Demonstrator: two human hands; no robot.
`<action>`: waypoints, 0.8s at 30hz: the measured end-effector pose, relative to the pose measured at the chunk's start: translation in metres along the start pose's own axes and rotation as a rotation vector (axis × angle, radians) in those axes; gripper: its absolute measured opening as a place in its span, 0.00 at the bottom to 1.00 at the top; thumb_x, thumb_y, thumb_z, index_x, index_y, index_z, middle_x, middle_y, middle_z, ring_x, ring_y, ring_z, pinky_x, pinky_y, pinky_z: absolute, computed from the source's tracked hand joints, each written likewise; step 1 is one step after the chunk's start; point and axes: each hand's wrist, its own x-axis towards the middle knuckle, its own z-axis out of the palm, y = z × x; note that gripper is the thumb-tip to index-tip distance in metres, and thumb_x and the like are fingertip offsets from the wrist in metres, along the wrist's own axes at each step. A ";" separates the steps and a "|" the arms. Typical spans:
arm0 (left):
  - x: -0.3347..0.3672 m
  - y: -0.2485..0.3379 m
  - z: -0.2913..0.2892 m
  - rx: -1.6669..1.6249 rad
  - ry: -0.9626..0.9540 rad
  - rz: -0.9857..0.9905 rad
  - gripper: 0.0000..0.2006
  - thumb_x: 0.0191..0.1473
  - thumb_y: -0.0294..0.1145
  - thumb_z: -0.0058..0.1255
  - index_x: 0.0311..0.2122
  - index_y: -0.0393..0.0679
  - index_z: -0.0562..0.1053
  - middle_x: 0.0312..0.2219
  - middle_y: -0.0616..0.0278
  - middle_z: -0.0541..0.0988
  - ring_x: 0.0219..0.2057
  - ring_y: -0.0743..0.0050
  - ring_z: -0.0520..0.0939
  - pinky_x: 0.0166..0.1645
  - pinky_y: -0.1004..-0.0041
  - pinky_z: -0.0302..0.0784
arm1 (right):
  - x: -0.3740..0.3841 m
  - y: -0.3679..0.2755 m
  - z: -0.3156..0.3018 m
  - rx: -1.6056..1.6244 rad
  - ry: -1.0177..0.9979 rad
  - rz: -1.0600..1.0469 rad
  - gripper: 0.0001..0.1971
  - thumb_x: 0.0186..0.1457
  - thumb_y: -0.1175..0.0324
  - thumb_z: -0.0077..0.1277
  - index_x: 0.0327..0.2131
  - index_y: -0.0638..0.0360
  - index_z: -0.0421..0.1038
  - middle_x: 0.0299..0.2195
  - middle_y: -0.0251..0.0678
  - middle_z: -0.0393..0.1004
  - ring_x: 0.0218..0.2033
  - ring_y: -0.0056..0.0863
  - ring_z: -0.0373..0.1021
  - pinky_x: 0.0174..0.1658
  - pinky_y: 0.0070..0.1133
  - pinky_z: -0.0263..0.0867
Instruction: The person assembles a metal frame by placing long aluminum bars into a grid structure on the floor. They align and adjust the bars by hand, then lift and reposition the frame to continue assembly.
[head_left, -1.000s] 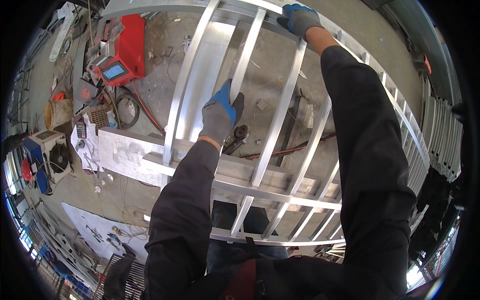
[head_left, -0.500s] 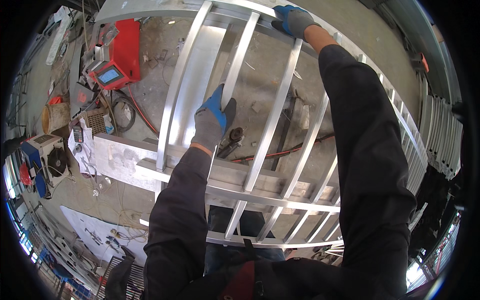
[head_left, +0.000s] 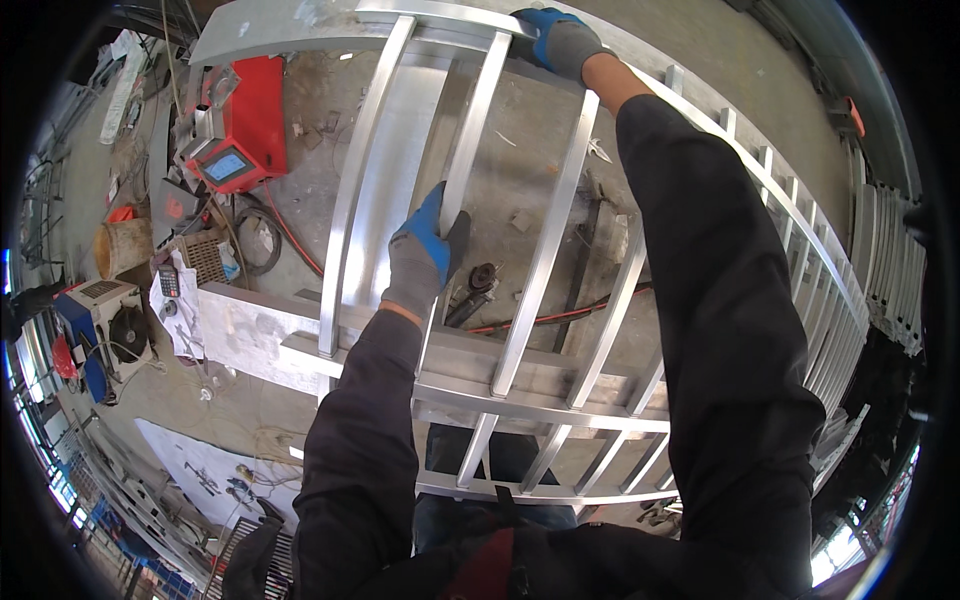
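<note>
A silvery metal railing frame (head_left: 545, 250) with long curved rails and several crossbars spans the space in front of me. My left hand (head_left: 420, 250), in a blue and grey glove, is closed around one crossbar (head_left: 476, 120) along its lower part. Farther off, my right hand (head_left: 568, 42) in a matching glove grips the far rail (head_left: 440, 14), just right of that crossbar's upper end; its fingertips are partly hidden by the rail. Below the bars, near my left hand, lies a dark tool that looks like an angle grinder (head_left: 474, 296).
A red machine with a small screen (head_left: 262, 130) stands at the far left. A wide metal beam (head_left: 250, 320) runs beneath the frame. To the left are a calculator (head_left: 168, 282), a blue-and-white fan unit (head_left: 127, 332) and a white sheet (head_left: 190, 450). Hoses and cables cross the floor.
My right hand is slightly farther left along the far rail, closer to the crossbar in my left hand. The left hand keeps its hold. The whole view has shifted a little.
</note>
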 end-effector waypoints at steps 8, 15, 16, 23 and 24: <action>0.018 0.009 0.001 -0.114 -0.049 0.015 0.28 0.62 0.44 0.54 0.63 0.42 0.68 0.49 0.41 0.81 0.50 0.43 0.82 0.55 0.59 0.76 | 0.007 0.016 0.011 -0.036 -0.061 -0.041 0.31 0.60 0.49 0.53 0.61 0.56 0.68 0.58 0.48 0.72 0.60 0.46 0.68 0.62 0.34 0.64; 0.022 0.009 0.003 -0.040 0.062 0.135 0.26 0.62 0.41 0.57 0.61 0.37 0.70 0.40 0.47 0.84 0.38 0.65 0.85 0.47 0.67 0.78 | 0.003 0.010 0.018 -0.050 -0.074 0.041 0.35 0.61 0.46 0.54 0.68 0.36 0.58 0.60 0.40 0.71 0.57 0.47 0.71 0.60 0.35 0.66; 0.025 0.009 0.003 -0.030 0.068 0.158 0.26 0.62 0.41 0.57 0.61 0.37 0.70 0.41 0.47 0.84 0.39 0.65 0.85 0.47 0.67 0.78 | 0.000 0.008 0.016 -0.074 -0.069 0.051 0.35 0.61 0.46 0.54 0.69 0.36 0.57 0.62 0.40 0.69 0.58 0.47 0.70 0.61 0.35 0.66; 0.029 0.014 0.003 -0.006 0.007 0.052 0.30 0.61 0.49 0.52 0.64 0.44 0.66 0.50 0.40 0.80 0.52 0.42 0.81 0.58 0.56 0.73 | -0.014 -0.013 -0.003 -0.093 -0.058 0.082 0.33 0.62 0.52 0.49 0.67 0.54 0.58 0.57 0.50 0.72 0.58 0.47 0.70 0.60 0.37 0.65; 0.028 0.018 0.003 0.063 0.052 0.058 0.32 0.61 0.50 0.53 0.65 0.44 0.65 0.51 0.40 0.79 0.53 0.42 0.80 0.59 0.56 0.73 | -0.014 -0.016 -0.004 -0.119 -0.064 0.093 0.34 0.62 0.52 0.50 0.67 0.54 0.58 0.58 0.50 0.71 0.58 0.47 0.69 0.61 0.36 0.65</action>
